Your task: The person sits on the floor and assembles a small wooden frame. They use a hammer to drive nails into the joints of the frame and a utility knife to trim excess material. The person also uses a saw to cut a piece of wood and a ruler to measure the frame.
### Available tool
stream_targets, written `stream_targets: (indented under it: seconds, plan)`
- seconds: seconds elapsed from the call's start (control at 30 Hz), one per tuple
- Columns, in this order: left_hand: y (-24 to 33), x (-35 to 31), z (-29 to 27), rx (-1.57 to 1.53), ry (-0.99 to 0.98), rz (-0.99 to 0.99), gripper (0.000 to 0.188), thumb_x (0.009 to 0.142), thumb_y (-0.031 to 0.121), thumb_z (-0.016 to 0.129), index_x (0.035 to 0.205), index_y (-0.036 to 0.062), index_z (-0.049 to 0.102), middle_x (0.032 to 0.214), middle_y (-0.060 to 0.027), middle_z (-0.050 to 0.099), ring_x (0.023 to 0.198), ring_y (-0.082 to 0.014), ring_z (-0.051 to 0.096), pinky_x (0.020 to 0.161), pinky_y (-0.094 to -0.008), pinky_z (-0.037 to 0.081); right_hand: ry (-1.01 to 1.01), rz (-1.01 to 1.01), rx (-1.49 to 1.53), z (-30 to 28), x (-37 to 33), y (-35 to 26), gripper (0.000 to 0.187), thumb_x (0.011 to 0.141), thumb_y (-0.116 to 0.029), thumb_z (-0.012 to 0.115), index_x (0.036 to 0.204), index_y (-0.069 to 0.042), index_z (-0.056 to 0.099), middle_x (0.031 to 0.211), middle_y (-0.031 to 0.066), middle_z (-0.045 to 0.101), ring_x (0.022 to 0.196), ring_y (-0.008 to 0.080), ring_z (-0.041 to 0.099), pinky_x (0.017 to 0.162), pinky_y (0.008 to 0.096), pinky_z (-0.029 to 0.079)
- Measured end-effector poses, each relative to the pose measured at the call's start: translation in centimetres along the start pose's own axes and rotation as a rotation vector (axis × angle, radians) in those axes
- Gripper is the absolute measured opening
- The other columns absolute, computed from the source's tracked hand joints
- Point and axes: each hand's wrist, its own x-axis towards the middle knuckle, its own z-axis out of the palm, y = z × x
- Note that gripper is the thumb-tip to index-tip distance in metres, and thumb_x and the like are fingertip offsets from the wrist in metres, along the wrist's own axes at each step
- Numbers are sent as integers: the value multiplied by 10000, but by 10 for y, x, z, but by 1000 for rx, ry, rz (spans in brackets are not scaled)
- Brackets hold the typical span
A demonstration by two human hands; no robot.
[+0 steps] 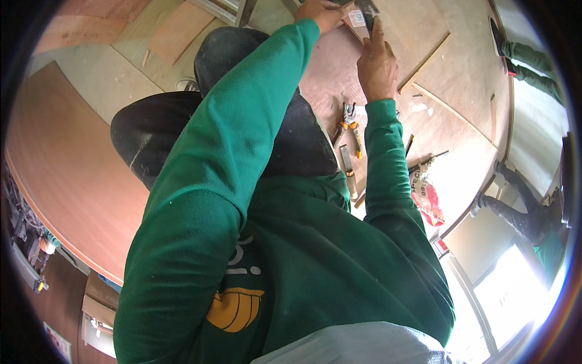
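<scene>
My right hand [377,70] reaches to the top of the view. Its index finger lies stretched along a dark, flat-ended tool [367,8], and the other fingers curl under. The tool's kind cannot be made out. Close to its left, my left hand [324,14] has its fingers bent at the edge of a piece that the upper rim cuts off. A white label with red print [357,18] shows between the hands. Nearer to me, pliers with orange and dark handles [350,128] lie on the wooden board, with a chisel [347,162] below them.
Thin wood strips [425,62] lie on the boards right of my hands. A red and white plastic bag [429,197] is beside my right forearm. A curved wooden panel [73,176] fills the left. Two other people's legs [533,57] [515,212] show at the right rim.
</scene>
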Motion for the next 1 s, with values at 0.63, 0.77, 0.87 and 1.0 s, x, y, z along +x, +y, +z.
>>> stream_targets:
  seconds: [0.63,0.77,0.87,1.0]
  plan:
    - [-8,-2,-1,4,16,20,368,918,355,839,1001,-3,825,791,-87,778,690,-146,711,628,-339,573,-88,-1,70,-3,1,-1,588,1039,-133,586,1606,-195,441,1089,274,722,897,497,719,758,593,575]
    - [-23,6,-4,-62,-44,57,410,927,410,834,1006,7,832,806,-99,791,706,-156,730,652,-346,591,51,-57,139,-8,-3,-11,618,1029,-117,600,1616,-182,421,1063,268,722,886,491,718,756,593,576]
    - [4,-11,2,10,-12,-8,411,922,405,834,1022,6,830,838,-109,799,732,-167,744,670,-350,603,-25,-52,81,8,-7,12,633,1027,-114,610,1622,-186,407,1041,268,717,878,493,715,747,593,576]
    - [7,-12,-8,115,-13,-19,405,910,382,844,1054,3,824,846,-103,798,732,-179,746,679,-346,605,-11,-12,109,-4,-4,-1,621,1034,-132,594,1622,-196,403,1051,280,718,895,504,712,762,606,569]
